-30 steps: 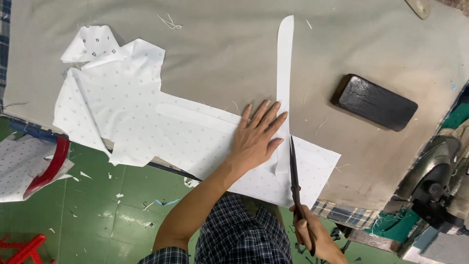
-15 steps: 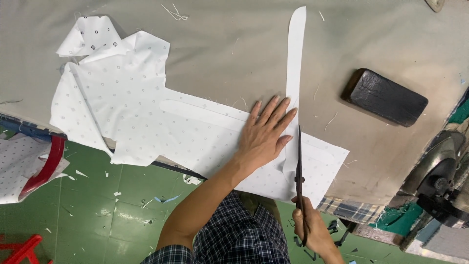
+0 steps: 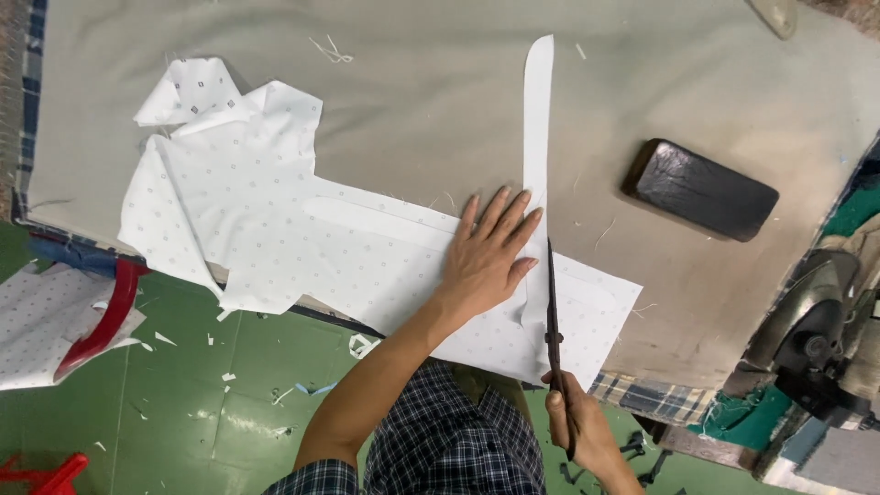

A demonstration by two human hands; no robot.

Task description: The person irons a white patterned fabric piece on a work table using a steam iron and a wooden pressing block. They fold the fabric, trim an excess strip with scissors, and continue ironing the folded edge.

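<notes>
Cutting station, seen from above.

Left hand (image 3: pixel 484 261): one, palm down, fingers (image 3: pixel 500 213) spread apart and flat on the white dotted fabric piece (image 3: pixel 367 266), pinning it to the grey padded surface (image 3: pixel 431 110).

Right hand (image 3: pixel 579 431): one, at the near edge, fingers closed around the handles of the long dark metal scissors (image 3: pixel 554 321). The blades lie along the fabric just right of the left hand, tips pointing away from the person.

White dotted fabric piece: one large layered sheet lying across the near left of the surface, its left end folded and rumpled, its near edge overhanging.

Long narrow white pattern strip (image 3: pixel 535 147): one, rounded at the far end, running from the fabric toward the far side, just beside the scissor blades.

Black rectangular weight block (image 3: pixel 700 189): one, on the surface to the right, well apart from the fabric.

Containers: none in view.

Change from half a second before: the left hand presses the same spot; the scissors sit along the same line beside the strip, with no clear shift; the block has not moved.

Floor: green floor (image 3: pixel 183 403), littered with small white scraps; one further heap of dotted cloth (image 3: pixel 41 321) at the left with a red curved object (image 3: pixel 96 321) on it.
</notes>
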